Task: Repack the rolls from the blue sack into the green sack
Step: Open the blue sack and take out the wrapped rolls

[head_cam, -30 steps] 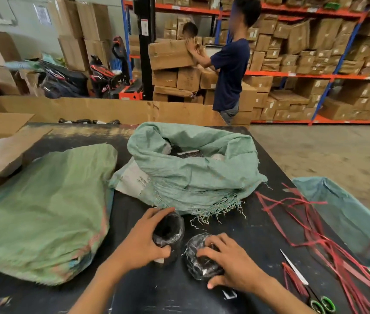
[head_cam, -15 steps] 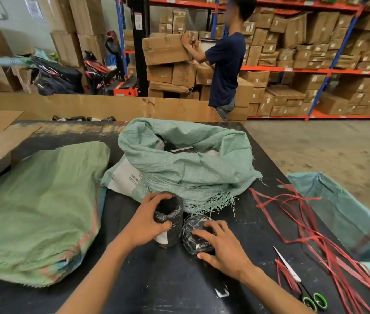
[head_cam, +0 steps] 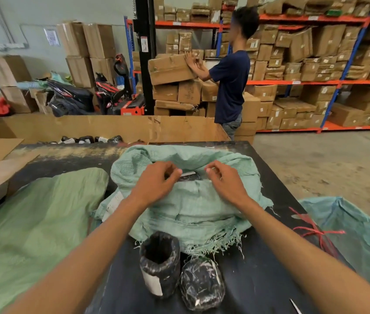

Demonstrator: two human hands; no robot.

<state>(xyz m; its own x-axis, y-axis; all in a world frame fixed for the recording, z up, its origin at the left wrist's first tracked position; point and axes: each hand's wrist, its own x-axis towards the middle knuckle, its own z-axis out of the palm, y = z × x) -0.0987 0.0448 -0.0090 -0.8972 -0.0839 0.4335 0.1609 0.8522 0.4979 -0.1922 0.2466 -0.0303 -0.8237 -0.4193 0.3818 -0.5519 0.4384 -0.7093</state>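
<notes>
Rolls: two black plastic-wrapped rolls stood near the table's front edge, the upright roll [head_cam: 159, 264] with a white label touching the wrapped roll [head_cam: 202, 283] lying to its right; another dark roll [head_cam: 189, 176] showed in the sack mouth between the hands.
Left hand: the left hand [head_cam: 156, 183] had its fingers curled over the near rim of the sack; whether it pinched the cloth could not be told.
Right hand: the right hand [head_cam: 224, 184] was curled likewise over the same rim, its grip just as unclear.
Open sack: a pale blue-green woven sack [head_cam: 193, 214] sat mid-table, its mouth rolled down and its lower edge frayed.
Green sack: a flat green sack [head_cam: 34, 225] lay to the left.
Surface: a black table [head_cam: 258, 279] also carried red straps [head_cam: 315, 232] at right.
Room: a warehouse with orange shelving [head_cam: 292, 82] of cartons; a person [head_cam: 231, 80] in a dark shirt handled a cardboard box [head_cam: 170, 69].
</notes>
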